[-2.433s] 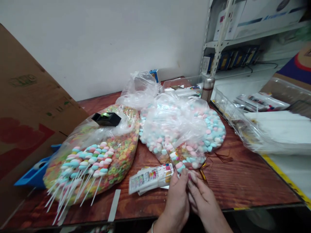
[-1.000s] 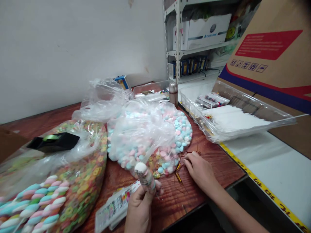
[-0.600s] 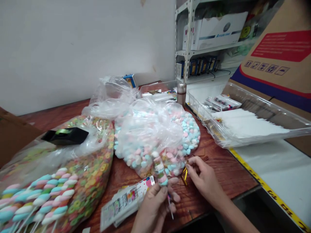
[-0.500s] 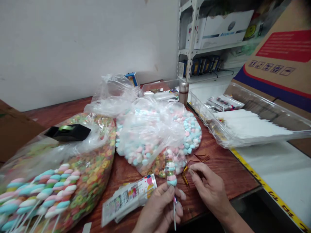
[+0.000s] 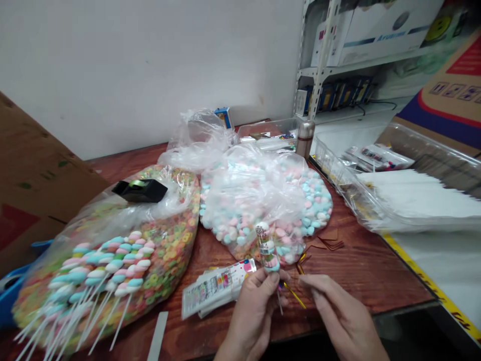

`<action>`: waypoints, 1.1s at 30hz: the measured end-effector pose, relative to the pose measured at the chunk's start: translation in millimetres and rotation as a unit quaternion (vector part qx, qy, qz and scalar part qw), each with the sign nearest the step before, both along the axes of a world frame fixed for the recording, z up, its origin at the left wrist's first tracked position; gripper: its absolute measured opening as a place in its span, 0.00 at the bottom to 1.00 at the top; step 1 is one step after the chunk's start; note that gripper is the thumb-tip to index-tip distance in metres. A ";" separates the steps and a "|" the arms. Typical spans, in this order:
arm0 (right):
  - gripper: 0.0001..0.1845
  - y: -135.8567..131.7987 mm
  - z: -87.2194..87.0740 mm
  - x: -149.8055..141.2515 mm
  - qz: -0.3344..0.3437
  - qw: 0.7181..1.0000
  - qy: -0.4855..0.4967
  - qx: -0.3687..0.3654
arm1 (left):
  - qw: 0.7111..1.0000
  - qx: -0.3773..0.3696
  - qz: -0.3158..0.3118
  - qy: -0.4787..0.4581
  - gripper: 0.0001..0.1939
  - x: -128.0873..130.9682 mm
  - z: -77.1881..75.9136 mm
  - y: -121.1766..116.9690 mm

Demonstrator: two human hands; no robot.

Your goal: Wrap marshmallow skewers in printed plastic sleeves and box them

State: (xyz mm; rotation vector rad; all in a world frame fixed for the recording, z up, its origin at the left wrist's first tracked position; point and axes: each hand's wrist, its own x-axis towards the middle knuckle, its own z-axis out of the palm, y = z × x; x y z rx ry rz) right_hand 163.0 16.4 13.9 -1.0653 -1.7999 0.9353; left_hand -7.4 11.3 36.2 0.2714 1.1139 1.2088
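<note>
Left hand (image 5: 259, 296) pinching wrapped marshmallow stick (image 5: 267, 250) | candy above fingertips | right hand (image 5: 340, 311) part-open, beside

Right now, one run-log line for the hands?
left hand: holds wrapped marshmallow stick | right hand: open, beside gold tie | tape dispenser: on cereal bag

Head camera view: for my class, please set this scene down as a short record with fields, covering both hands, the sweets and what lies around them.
Left hand: holds a wrapped marshmallow stick
Right hand: open, near a gold tie
Bag of cereal rings: under the unwrapped marshmallow sticks and tape dispenser
Bag of marshmallows: beyond the hands
Printed wrappers: stacked on the table
</note>
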 end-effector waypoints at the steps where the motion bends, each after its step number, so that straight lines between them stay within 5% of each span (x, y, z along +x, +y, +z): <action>1: 0.14 -0.2 1.9 -2.9 -0.014 0.996 0.024 -0.086 | 1.000 0.002 0.006 0.012 0.13 1.7 0.7 0.4; 4: 0.14 -1.5 5.9 -15.0 0.006 0.969 0.070 -0.239 | 0.999 0.015 -0.002 0.035 0.13 6.4 2.2 1.4; 7: 0.14 -2.0 4.2 -21.5 0.024 0.972 0.062 -0.225 | 0.997 0.026 -0.027 0.073 0.13 5.3 0.7 2.4; 10: 0.12 -2.9 0.2 -17.0 -0.054 0.986 0.031 -0.155 | 0.976 0.064 -0.056 0.203 0.12 -3.0 -2.9 4.9; 12: 0.07 -5.0 -0.1 -13.6 -0.122 0.991 0.028 -0.057 | 0.931 0.103 -0.079 0.340 0.13 -8.4 -5.1 6.9; 15: 0.05 -9.0 2.8 -19.5 -0.092 0.993 0.057 0.055 | 0.847 0.162 -0.117 0.493 0.14 -9.1 -8.3 8.9; 18: 0.07 -9.2 1.0 -36.5 -0.053 0.995 0.078 -0.023 | 0.789 0.218 -0.143 0.557 0.11 -1.7 -12.6 8.3; 24: 0.17 1.0 -16.8 -52.5 -0.100 0.961 0.128 -0.224 | 0.692 0.281 -0.123 0.654 0.11 5.8 -25.2 3.3; 33: 0.19 2.6 -15.4 -52.6 -0.120 0.952 0.143 -0.243 | 0.617 0.333 -0.043 0.712 0.17 1.1 -36.1 -1.5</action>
